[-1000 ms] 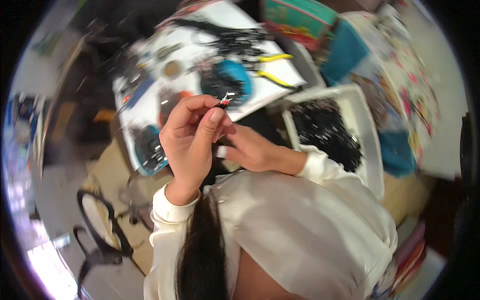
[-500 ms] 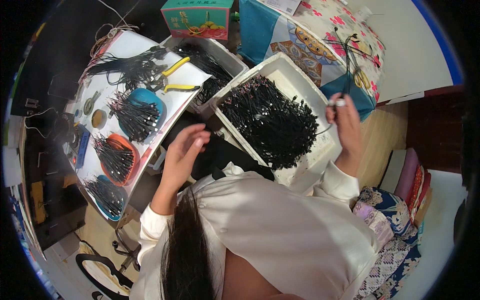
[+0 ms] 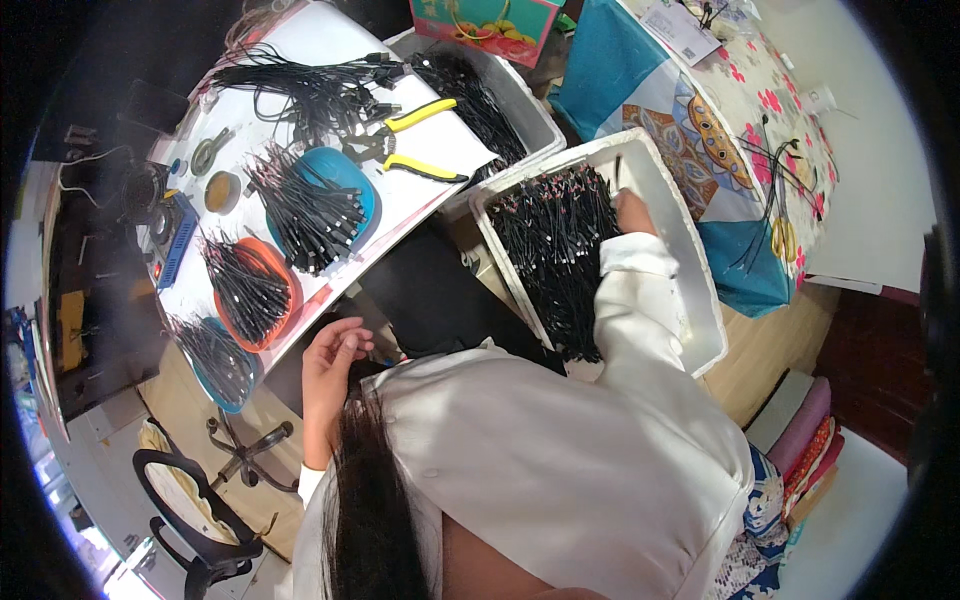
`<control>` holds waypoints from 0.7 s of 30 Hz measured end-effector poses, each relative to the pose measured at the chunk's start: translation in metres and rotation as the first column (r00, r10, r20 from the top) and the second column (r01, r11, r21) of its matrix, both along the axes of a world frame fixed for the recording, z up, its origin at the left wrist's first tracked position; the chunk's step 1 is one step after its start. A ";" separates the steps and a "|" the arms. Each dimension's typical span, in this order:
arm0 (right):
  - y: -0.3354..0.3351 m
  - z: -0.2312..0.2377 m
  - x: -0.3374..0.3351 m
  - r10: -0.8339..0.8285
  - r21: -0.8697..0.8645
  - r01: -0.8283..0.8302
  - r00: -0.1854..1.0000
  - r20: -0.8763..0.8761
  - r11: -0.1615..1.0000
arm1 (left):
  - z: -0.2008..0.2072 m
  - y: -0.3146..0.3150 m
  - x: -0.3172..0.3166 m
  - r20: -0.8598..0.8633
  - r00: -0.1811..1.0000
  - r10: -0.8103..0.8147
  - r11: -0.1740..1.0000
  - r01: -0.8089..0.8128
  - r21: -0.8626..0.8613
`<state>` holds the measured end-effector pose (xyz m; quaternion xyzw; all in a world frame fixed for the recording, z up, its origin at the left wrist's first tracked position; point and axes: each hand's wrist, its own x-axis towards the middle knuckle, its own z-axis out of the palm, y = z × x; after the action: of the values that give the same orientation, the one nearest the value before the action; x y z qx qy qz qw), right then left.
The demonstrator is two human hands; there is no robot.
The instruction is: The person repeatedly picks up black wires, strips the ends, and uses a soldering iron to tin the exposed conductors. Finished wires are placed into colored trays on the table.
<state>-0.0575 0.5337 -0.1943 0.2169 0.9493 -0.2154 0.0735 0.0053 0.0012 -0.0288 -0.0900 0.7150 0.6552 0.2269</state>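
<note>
My right hand (image 3: 634, 214) reaches down into a white foam box (image 3: 697, 262), beside a thick heap of short black cables (image 3: 555, 230). Its fingers are out of sight, so what they grip cannot be made out; a dark cable end (image 3: 617, 168) sticks up just beyond them. My left hand (image 3: 335, 365) hovers near my body below the table edge, fingers loosely bent and apart, holding nothing.
On the white table (image 3: 440, 190) at left lie yellow-handled pliers (image 3: 420, 115), a blue tray (image 3: 358, 185) and an orange tray (image 3: 285, 285) of cables. A grey bin (image 3: 530, 115) stands behind the foam box. Scissors (image 3: 783, 235) hang by the flowered cloth (image 3: 735, 85).
My right hand, which held a cable by its end at the box's right side, has gone forward and left into the box. My left hand has drawn back toward my body. The view has shifted.
</note>
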 end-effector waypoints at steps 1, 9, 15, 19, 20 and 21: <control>0.013 0.022 0.004 -0.033 -0.064 0.030 0.999 -0.038 0.998 | 0.000 -0.001 0.001 0.021 1.000 0.019 1.000 -0.019 0.000; 0.070 0.228 0.116 0.069 0.135 -0.071 0.997 0.018 0.988 | -0.017 0.013 -0.012 0.094 0.987 -0.131 0.991 0.127 0.044; 0.057 0.114 0.065 -0.078 0.120 0.065 0.990 0.114 0.991 | -0.020 0.019 -0.012 0.049 0.972 -0.229 0.972 0.227 0.054; 0.025 0.001 0.034 0.008 0.173 -0.060 0.958 0.286 0.983 | -0.019 0.009 -0.001 0.097 0.979 -0.179 0.983 0.175 0.049; 0.019 -0.015 0.032 0.051 0.132 -0.080 0.976 0.211 0.988 | -0.019 0.007 0.001 0.104 0.979 -0.175 0.984 0.170 0.055; 0.015 -0.026 0.033 0.060 0.103 -0.081 0.979 0.193 0.991 | -0.019 0.006 0.003 0.125 0.978 -0.166 0.986 0.164 0.030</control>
<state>-0.0249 0.5485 -0.2208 0.2064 0.9555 -0.1381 0.1590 0.0082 0.0068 -0.0475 -0.0695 0.6977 0.6340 0.3262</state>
